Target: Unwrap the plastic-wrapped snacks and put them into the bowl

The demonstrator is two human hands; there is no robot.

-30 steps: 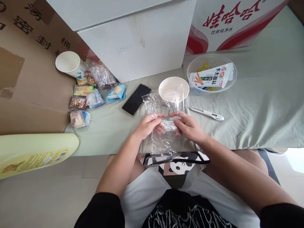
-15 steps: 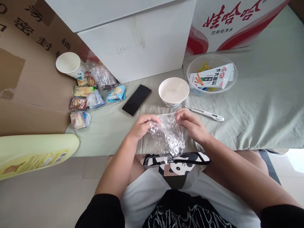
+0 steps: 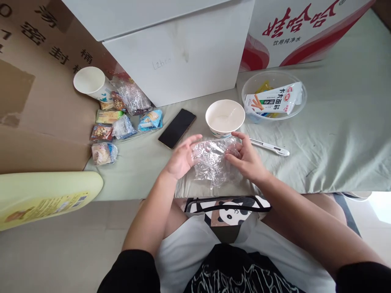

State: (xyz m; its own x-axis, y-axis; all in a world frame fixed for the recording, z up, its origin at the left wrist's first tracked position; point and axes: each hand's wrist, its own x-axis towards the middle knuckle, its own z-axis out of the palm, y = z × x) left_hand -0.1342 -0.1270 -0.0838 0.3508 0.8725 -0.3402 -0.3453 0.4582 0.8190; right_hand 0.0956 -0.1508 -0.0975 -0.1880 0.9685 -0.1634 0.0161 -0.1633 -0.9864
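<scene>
A crumpled clear plastic bag (image 3: 214,160) lies between my two hands near the front edge of the cloth-covered surface. My left hand (image 3: 182,158) is at its left side, fingers stretched out and touching the film. On the right, my right hand (image 3: 246,158) has thumb and index finger spread apart at the bag's edge; its other fingers are partly hidden by the film. Just beyond the bag stands a white paper bowl (image 3: 225,118). A white utility knife (image 3: 270,147) lies to the right of it, and a black phone (image 3: 177,128) to the left.
At the left are several small wrapped snacks (image 3: 104,132) and a tilted paper cup (image 3: 91,83). A clear plastic bowl (image 3: 249,112) with snack packs stands back right. White boxes (image 3: 180,61) and a brown carton (image 3: 45,122) border the surface. A yellow-green container (image 3: 61,183) juts in front left.
Both hands have loosened from a pinch on the bag's top edge to spread fingers. The bag has moved up, away from my lap, and lies flatter and wider.
</scene>
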